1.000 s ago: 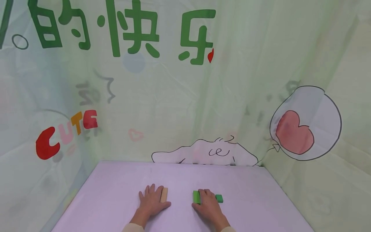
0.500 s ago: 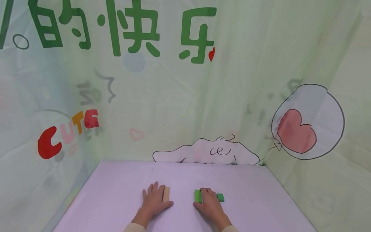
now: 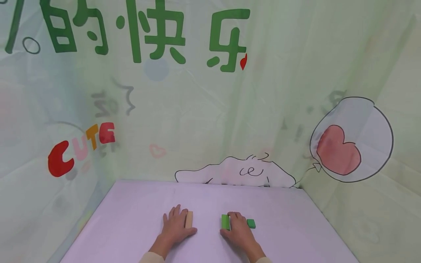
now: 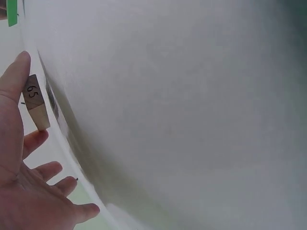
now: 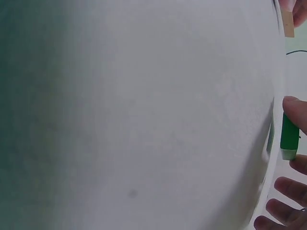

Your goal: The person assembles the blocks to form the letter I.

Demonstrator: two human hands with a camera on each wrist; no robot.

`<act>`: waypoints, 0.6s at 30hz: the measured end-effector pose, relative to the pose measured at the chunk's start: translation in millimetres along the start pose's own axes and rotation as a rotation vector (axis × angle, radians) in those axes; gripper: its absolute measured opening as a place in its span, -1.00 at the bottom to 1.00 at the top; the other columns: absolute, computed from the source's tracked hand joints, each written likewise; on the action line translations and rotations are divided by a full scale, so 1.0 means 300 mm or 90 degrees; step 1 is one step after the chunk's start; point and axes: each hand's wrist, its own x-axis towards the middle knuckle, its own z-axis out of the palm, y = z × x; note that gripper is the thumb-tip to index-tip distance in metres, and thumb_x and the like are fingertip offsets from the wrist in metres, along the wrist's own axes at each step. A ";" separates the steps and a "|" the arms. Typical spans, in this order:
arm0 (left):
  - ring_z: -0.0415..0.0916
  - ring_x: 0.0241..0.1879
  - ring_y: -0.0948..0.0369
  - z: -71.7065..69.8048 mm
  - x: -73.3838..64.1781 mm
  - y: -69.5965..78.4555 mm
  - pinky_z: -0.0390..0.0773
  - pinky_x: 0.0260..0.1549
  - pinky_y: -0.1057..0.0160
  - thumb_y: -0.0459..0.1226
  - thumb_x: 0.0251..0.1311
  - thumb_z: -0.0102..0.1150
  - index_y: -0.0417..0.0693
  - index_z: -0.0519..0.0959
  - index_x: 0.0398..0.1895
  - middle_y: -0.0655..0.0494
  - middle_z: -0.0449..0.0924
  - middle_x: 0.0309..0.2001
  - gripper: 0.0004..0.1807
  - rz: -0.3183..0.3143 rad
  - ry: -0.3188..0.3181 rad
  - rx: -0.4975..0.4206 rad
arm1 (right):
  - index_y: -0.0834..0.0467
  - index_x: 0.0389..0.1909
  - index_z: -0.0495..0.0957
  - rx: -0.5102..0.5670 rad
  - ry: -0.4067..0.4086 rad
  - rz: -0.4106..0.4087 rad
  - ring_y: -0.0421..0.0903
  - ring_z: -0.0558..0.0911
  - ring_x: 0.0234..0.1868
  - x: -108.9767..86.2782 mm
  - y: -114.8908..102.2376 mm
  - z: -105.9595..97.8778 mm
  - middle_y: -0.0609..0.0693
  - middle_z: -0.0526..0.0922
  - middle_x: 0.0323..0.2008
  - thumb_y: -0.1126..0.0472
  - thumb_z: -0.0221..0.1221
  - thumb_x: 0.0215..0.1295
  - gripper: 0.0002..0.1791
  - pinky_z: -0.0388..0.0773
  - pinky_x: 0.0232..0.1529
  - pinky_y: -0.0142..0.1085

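In the head view, my left hand pinches a plain wooden block lengthwise between thumb and index finger, the other fingers spread. The left wrist view has this wooden block with "65" written on its dark side. To the right, my right hand pinches a bright green block, its thumb at the near end and index finger at the far end. The same green block shows a pale end in the right wrist view. A gap of table separates the two blocks.
A small dark green block lies just right of my right hand. The table has a pale purple top. Behind it and on both sides hangs a printed curtain that meets the table's edges.
The head view has shifted slightly, so everything sits a little further right in it. Both hands keep the same hold on their blocks.
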 end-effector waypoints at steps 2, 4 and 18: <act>0.04 0.29 -0.23 -0.003 -0.002 0.001 -0.11 0.13 -0.41 0.31 -0.21 0.28 -0.08 0.38 0.21 -0.25 0.16 0.29 -0.04 0.002 0.001 0.002 | 0.22 0.16 0.39 0.000 0.002 0.001 0.14 0.41 0.09 -0.003 0.001 -0.003 0.21 0.39 0.13 -0.08 0.42 -0.11 -0.19 0.39 0.06 0.06; 0.05 0.29 -0.23 -0.007 -0.004 0.004 -0.10 0.13 -0.40 0.32 -0.20 0.27 -0.08 0.38 0.22 -0.25 0.16 0.30 -0.04 0.002 -0.001 0.005 | 0.21 0.15 0.39 0.003 0.005 -0.001 0.13 0.42 0.08 -0.004 0.003 -0.005 0.20 0.40 0.12 -0.08 0.42 -0.12 -0.19 0.40 0.05 0.05; 0.05 0.28 -0.24 -0.011 -0.027 0.034 -0.10 0.13 -0.41 0.30 -0.19 0.28 -0.11 0.39 0.20 -0.27 0.16 0.30 -0.06 -0.004 -0.020 -0.009 | 0.21 0.09 0.40 0.018 -0.002 -0.037 0.13 0.46 0.04 -0.047 0.007 -0.022 0.17 0.45 0.05 -0.12 0.44 -0.17 -0.18 0.42 0.03 0.03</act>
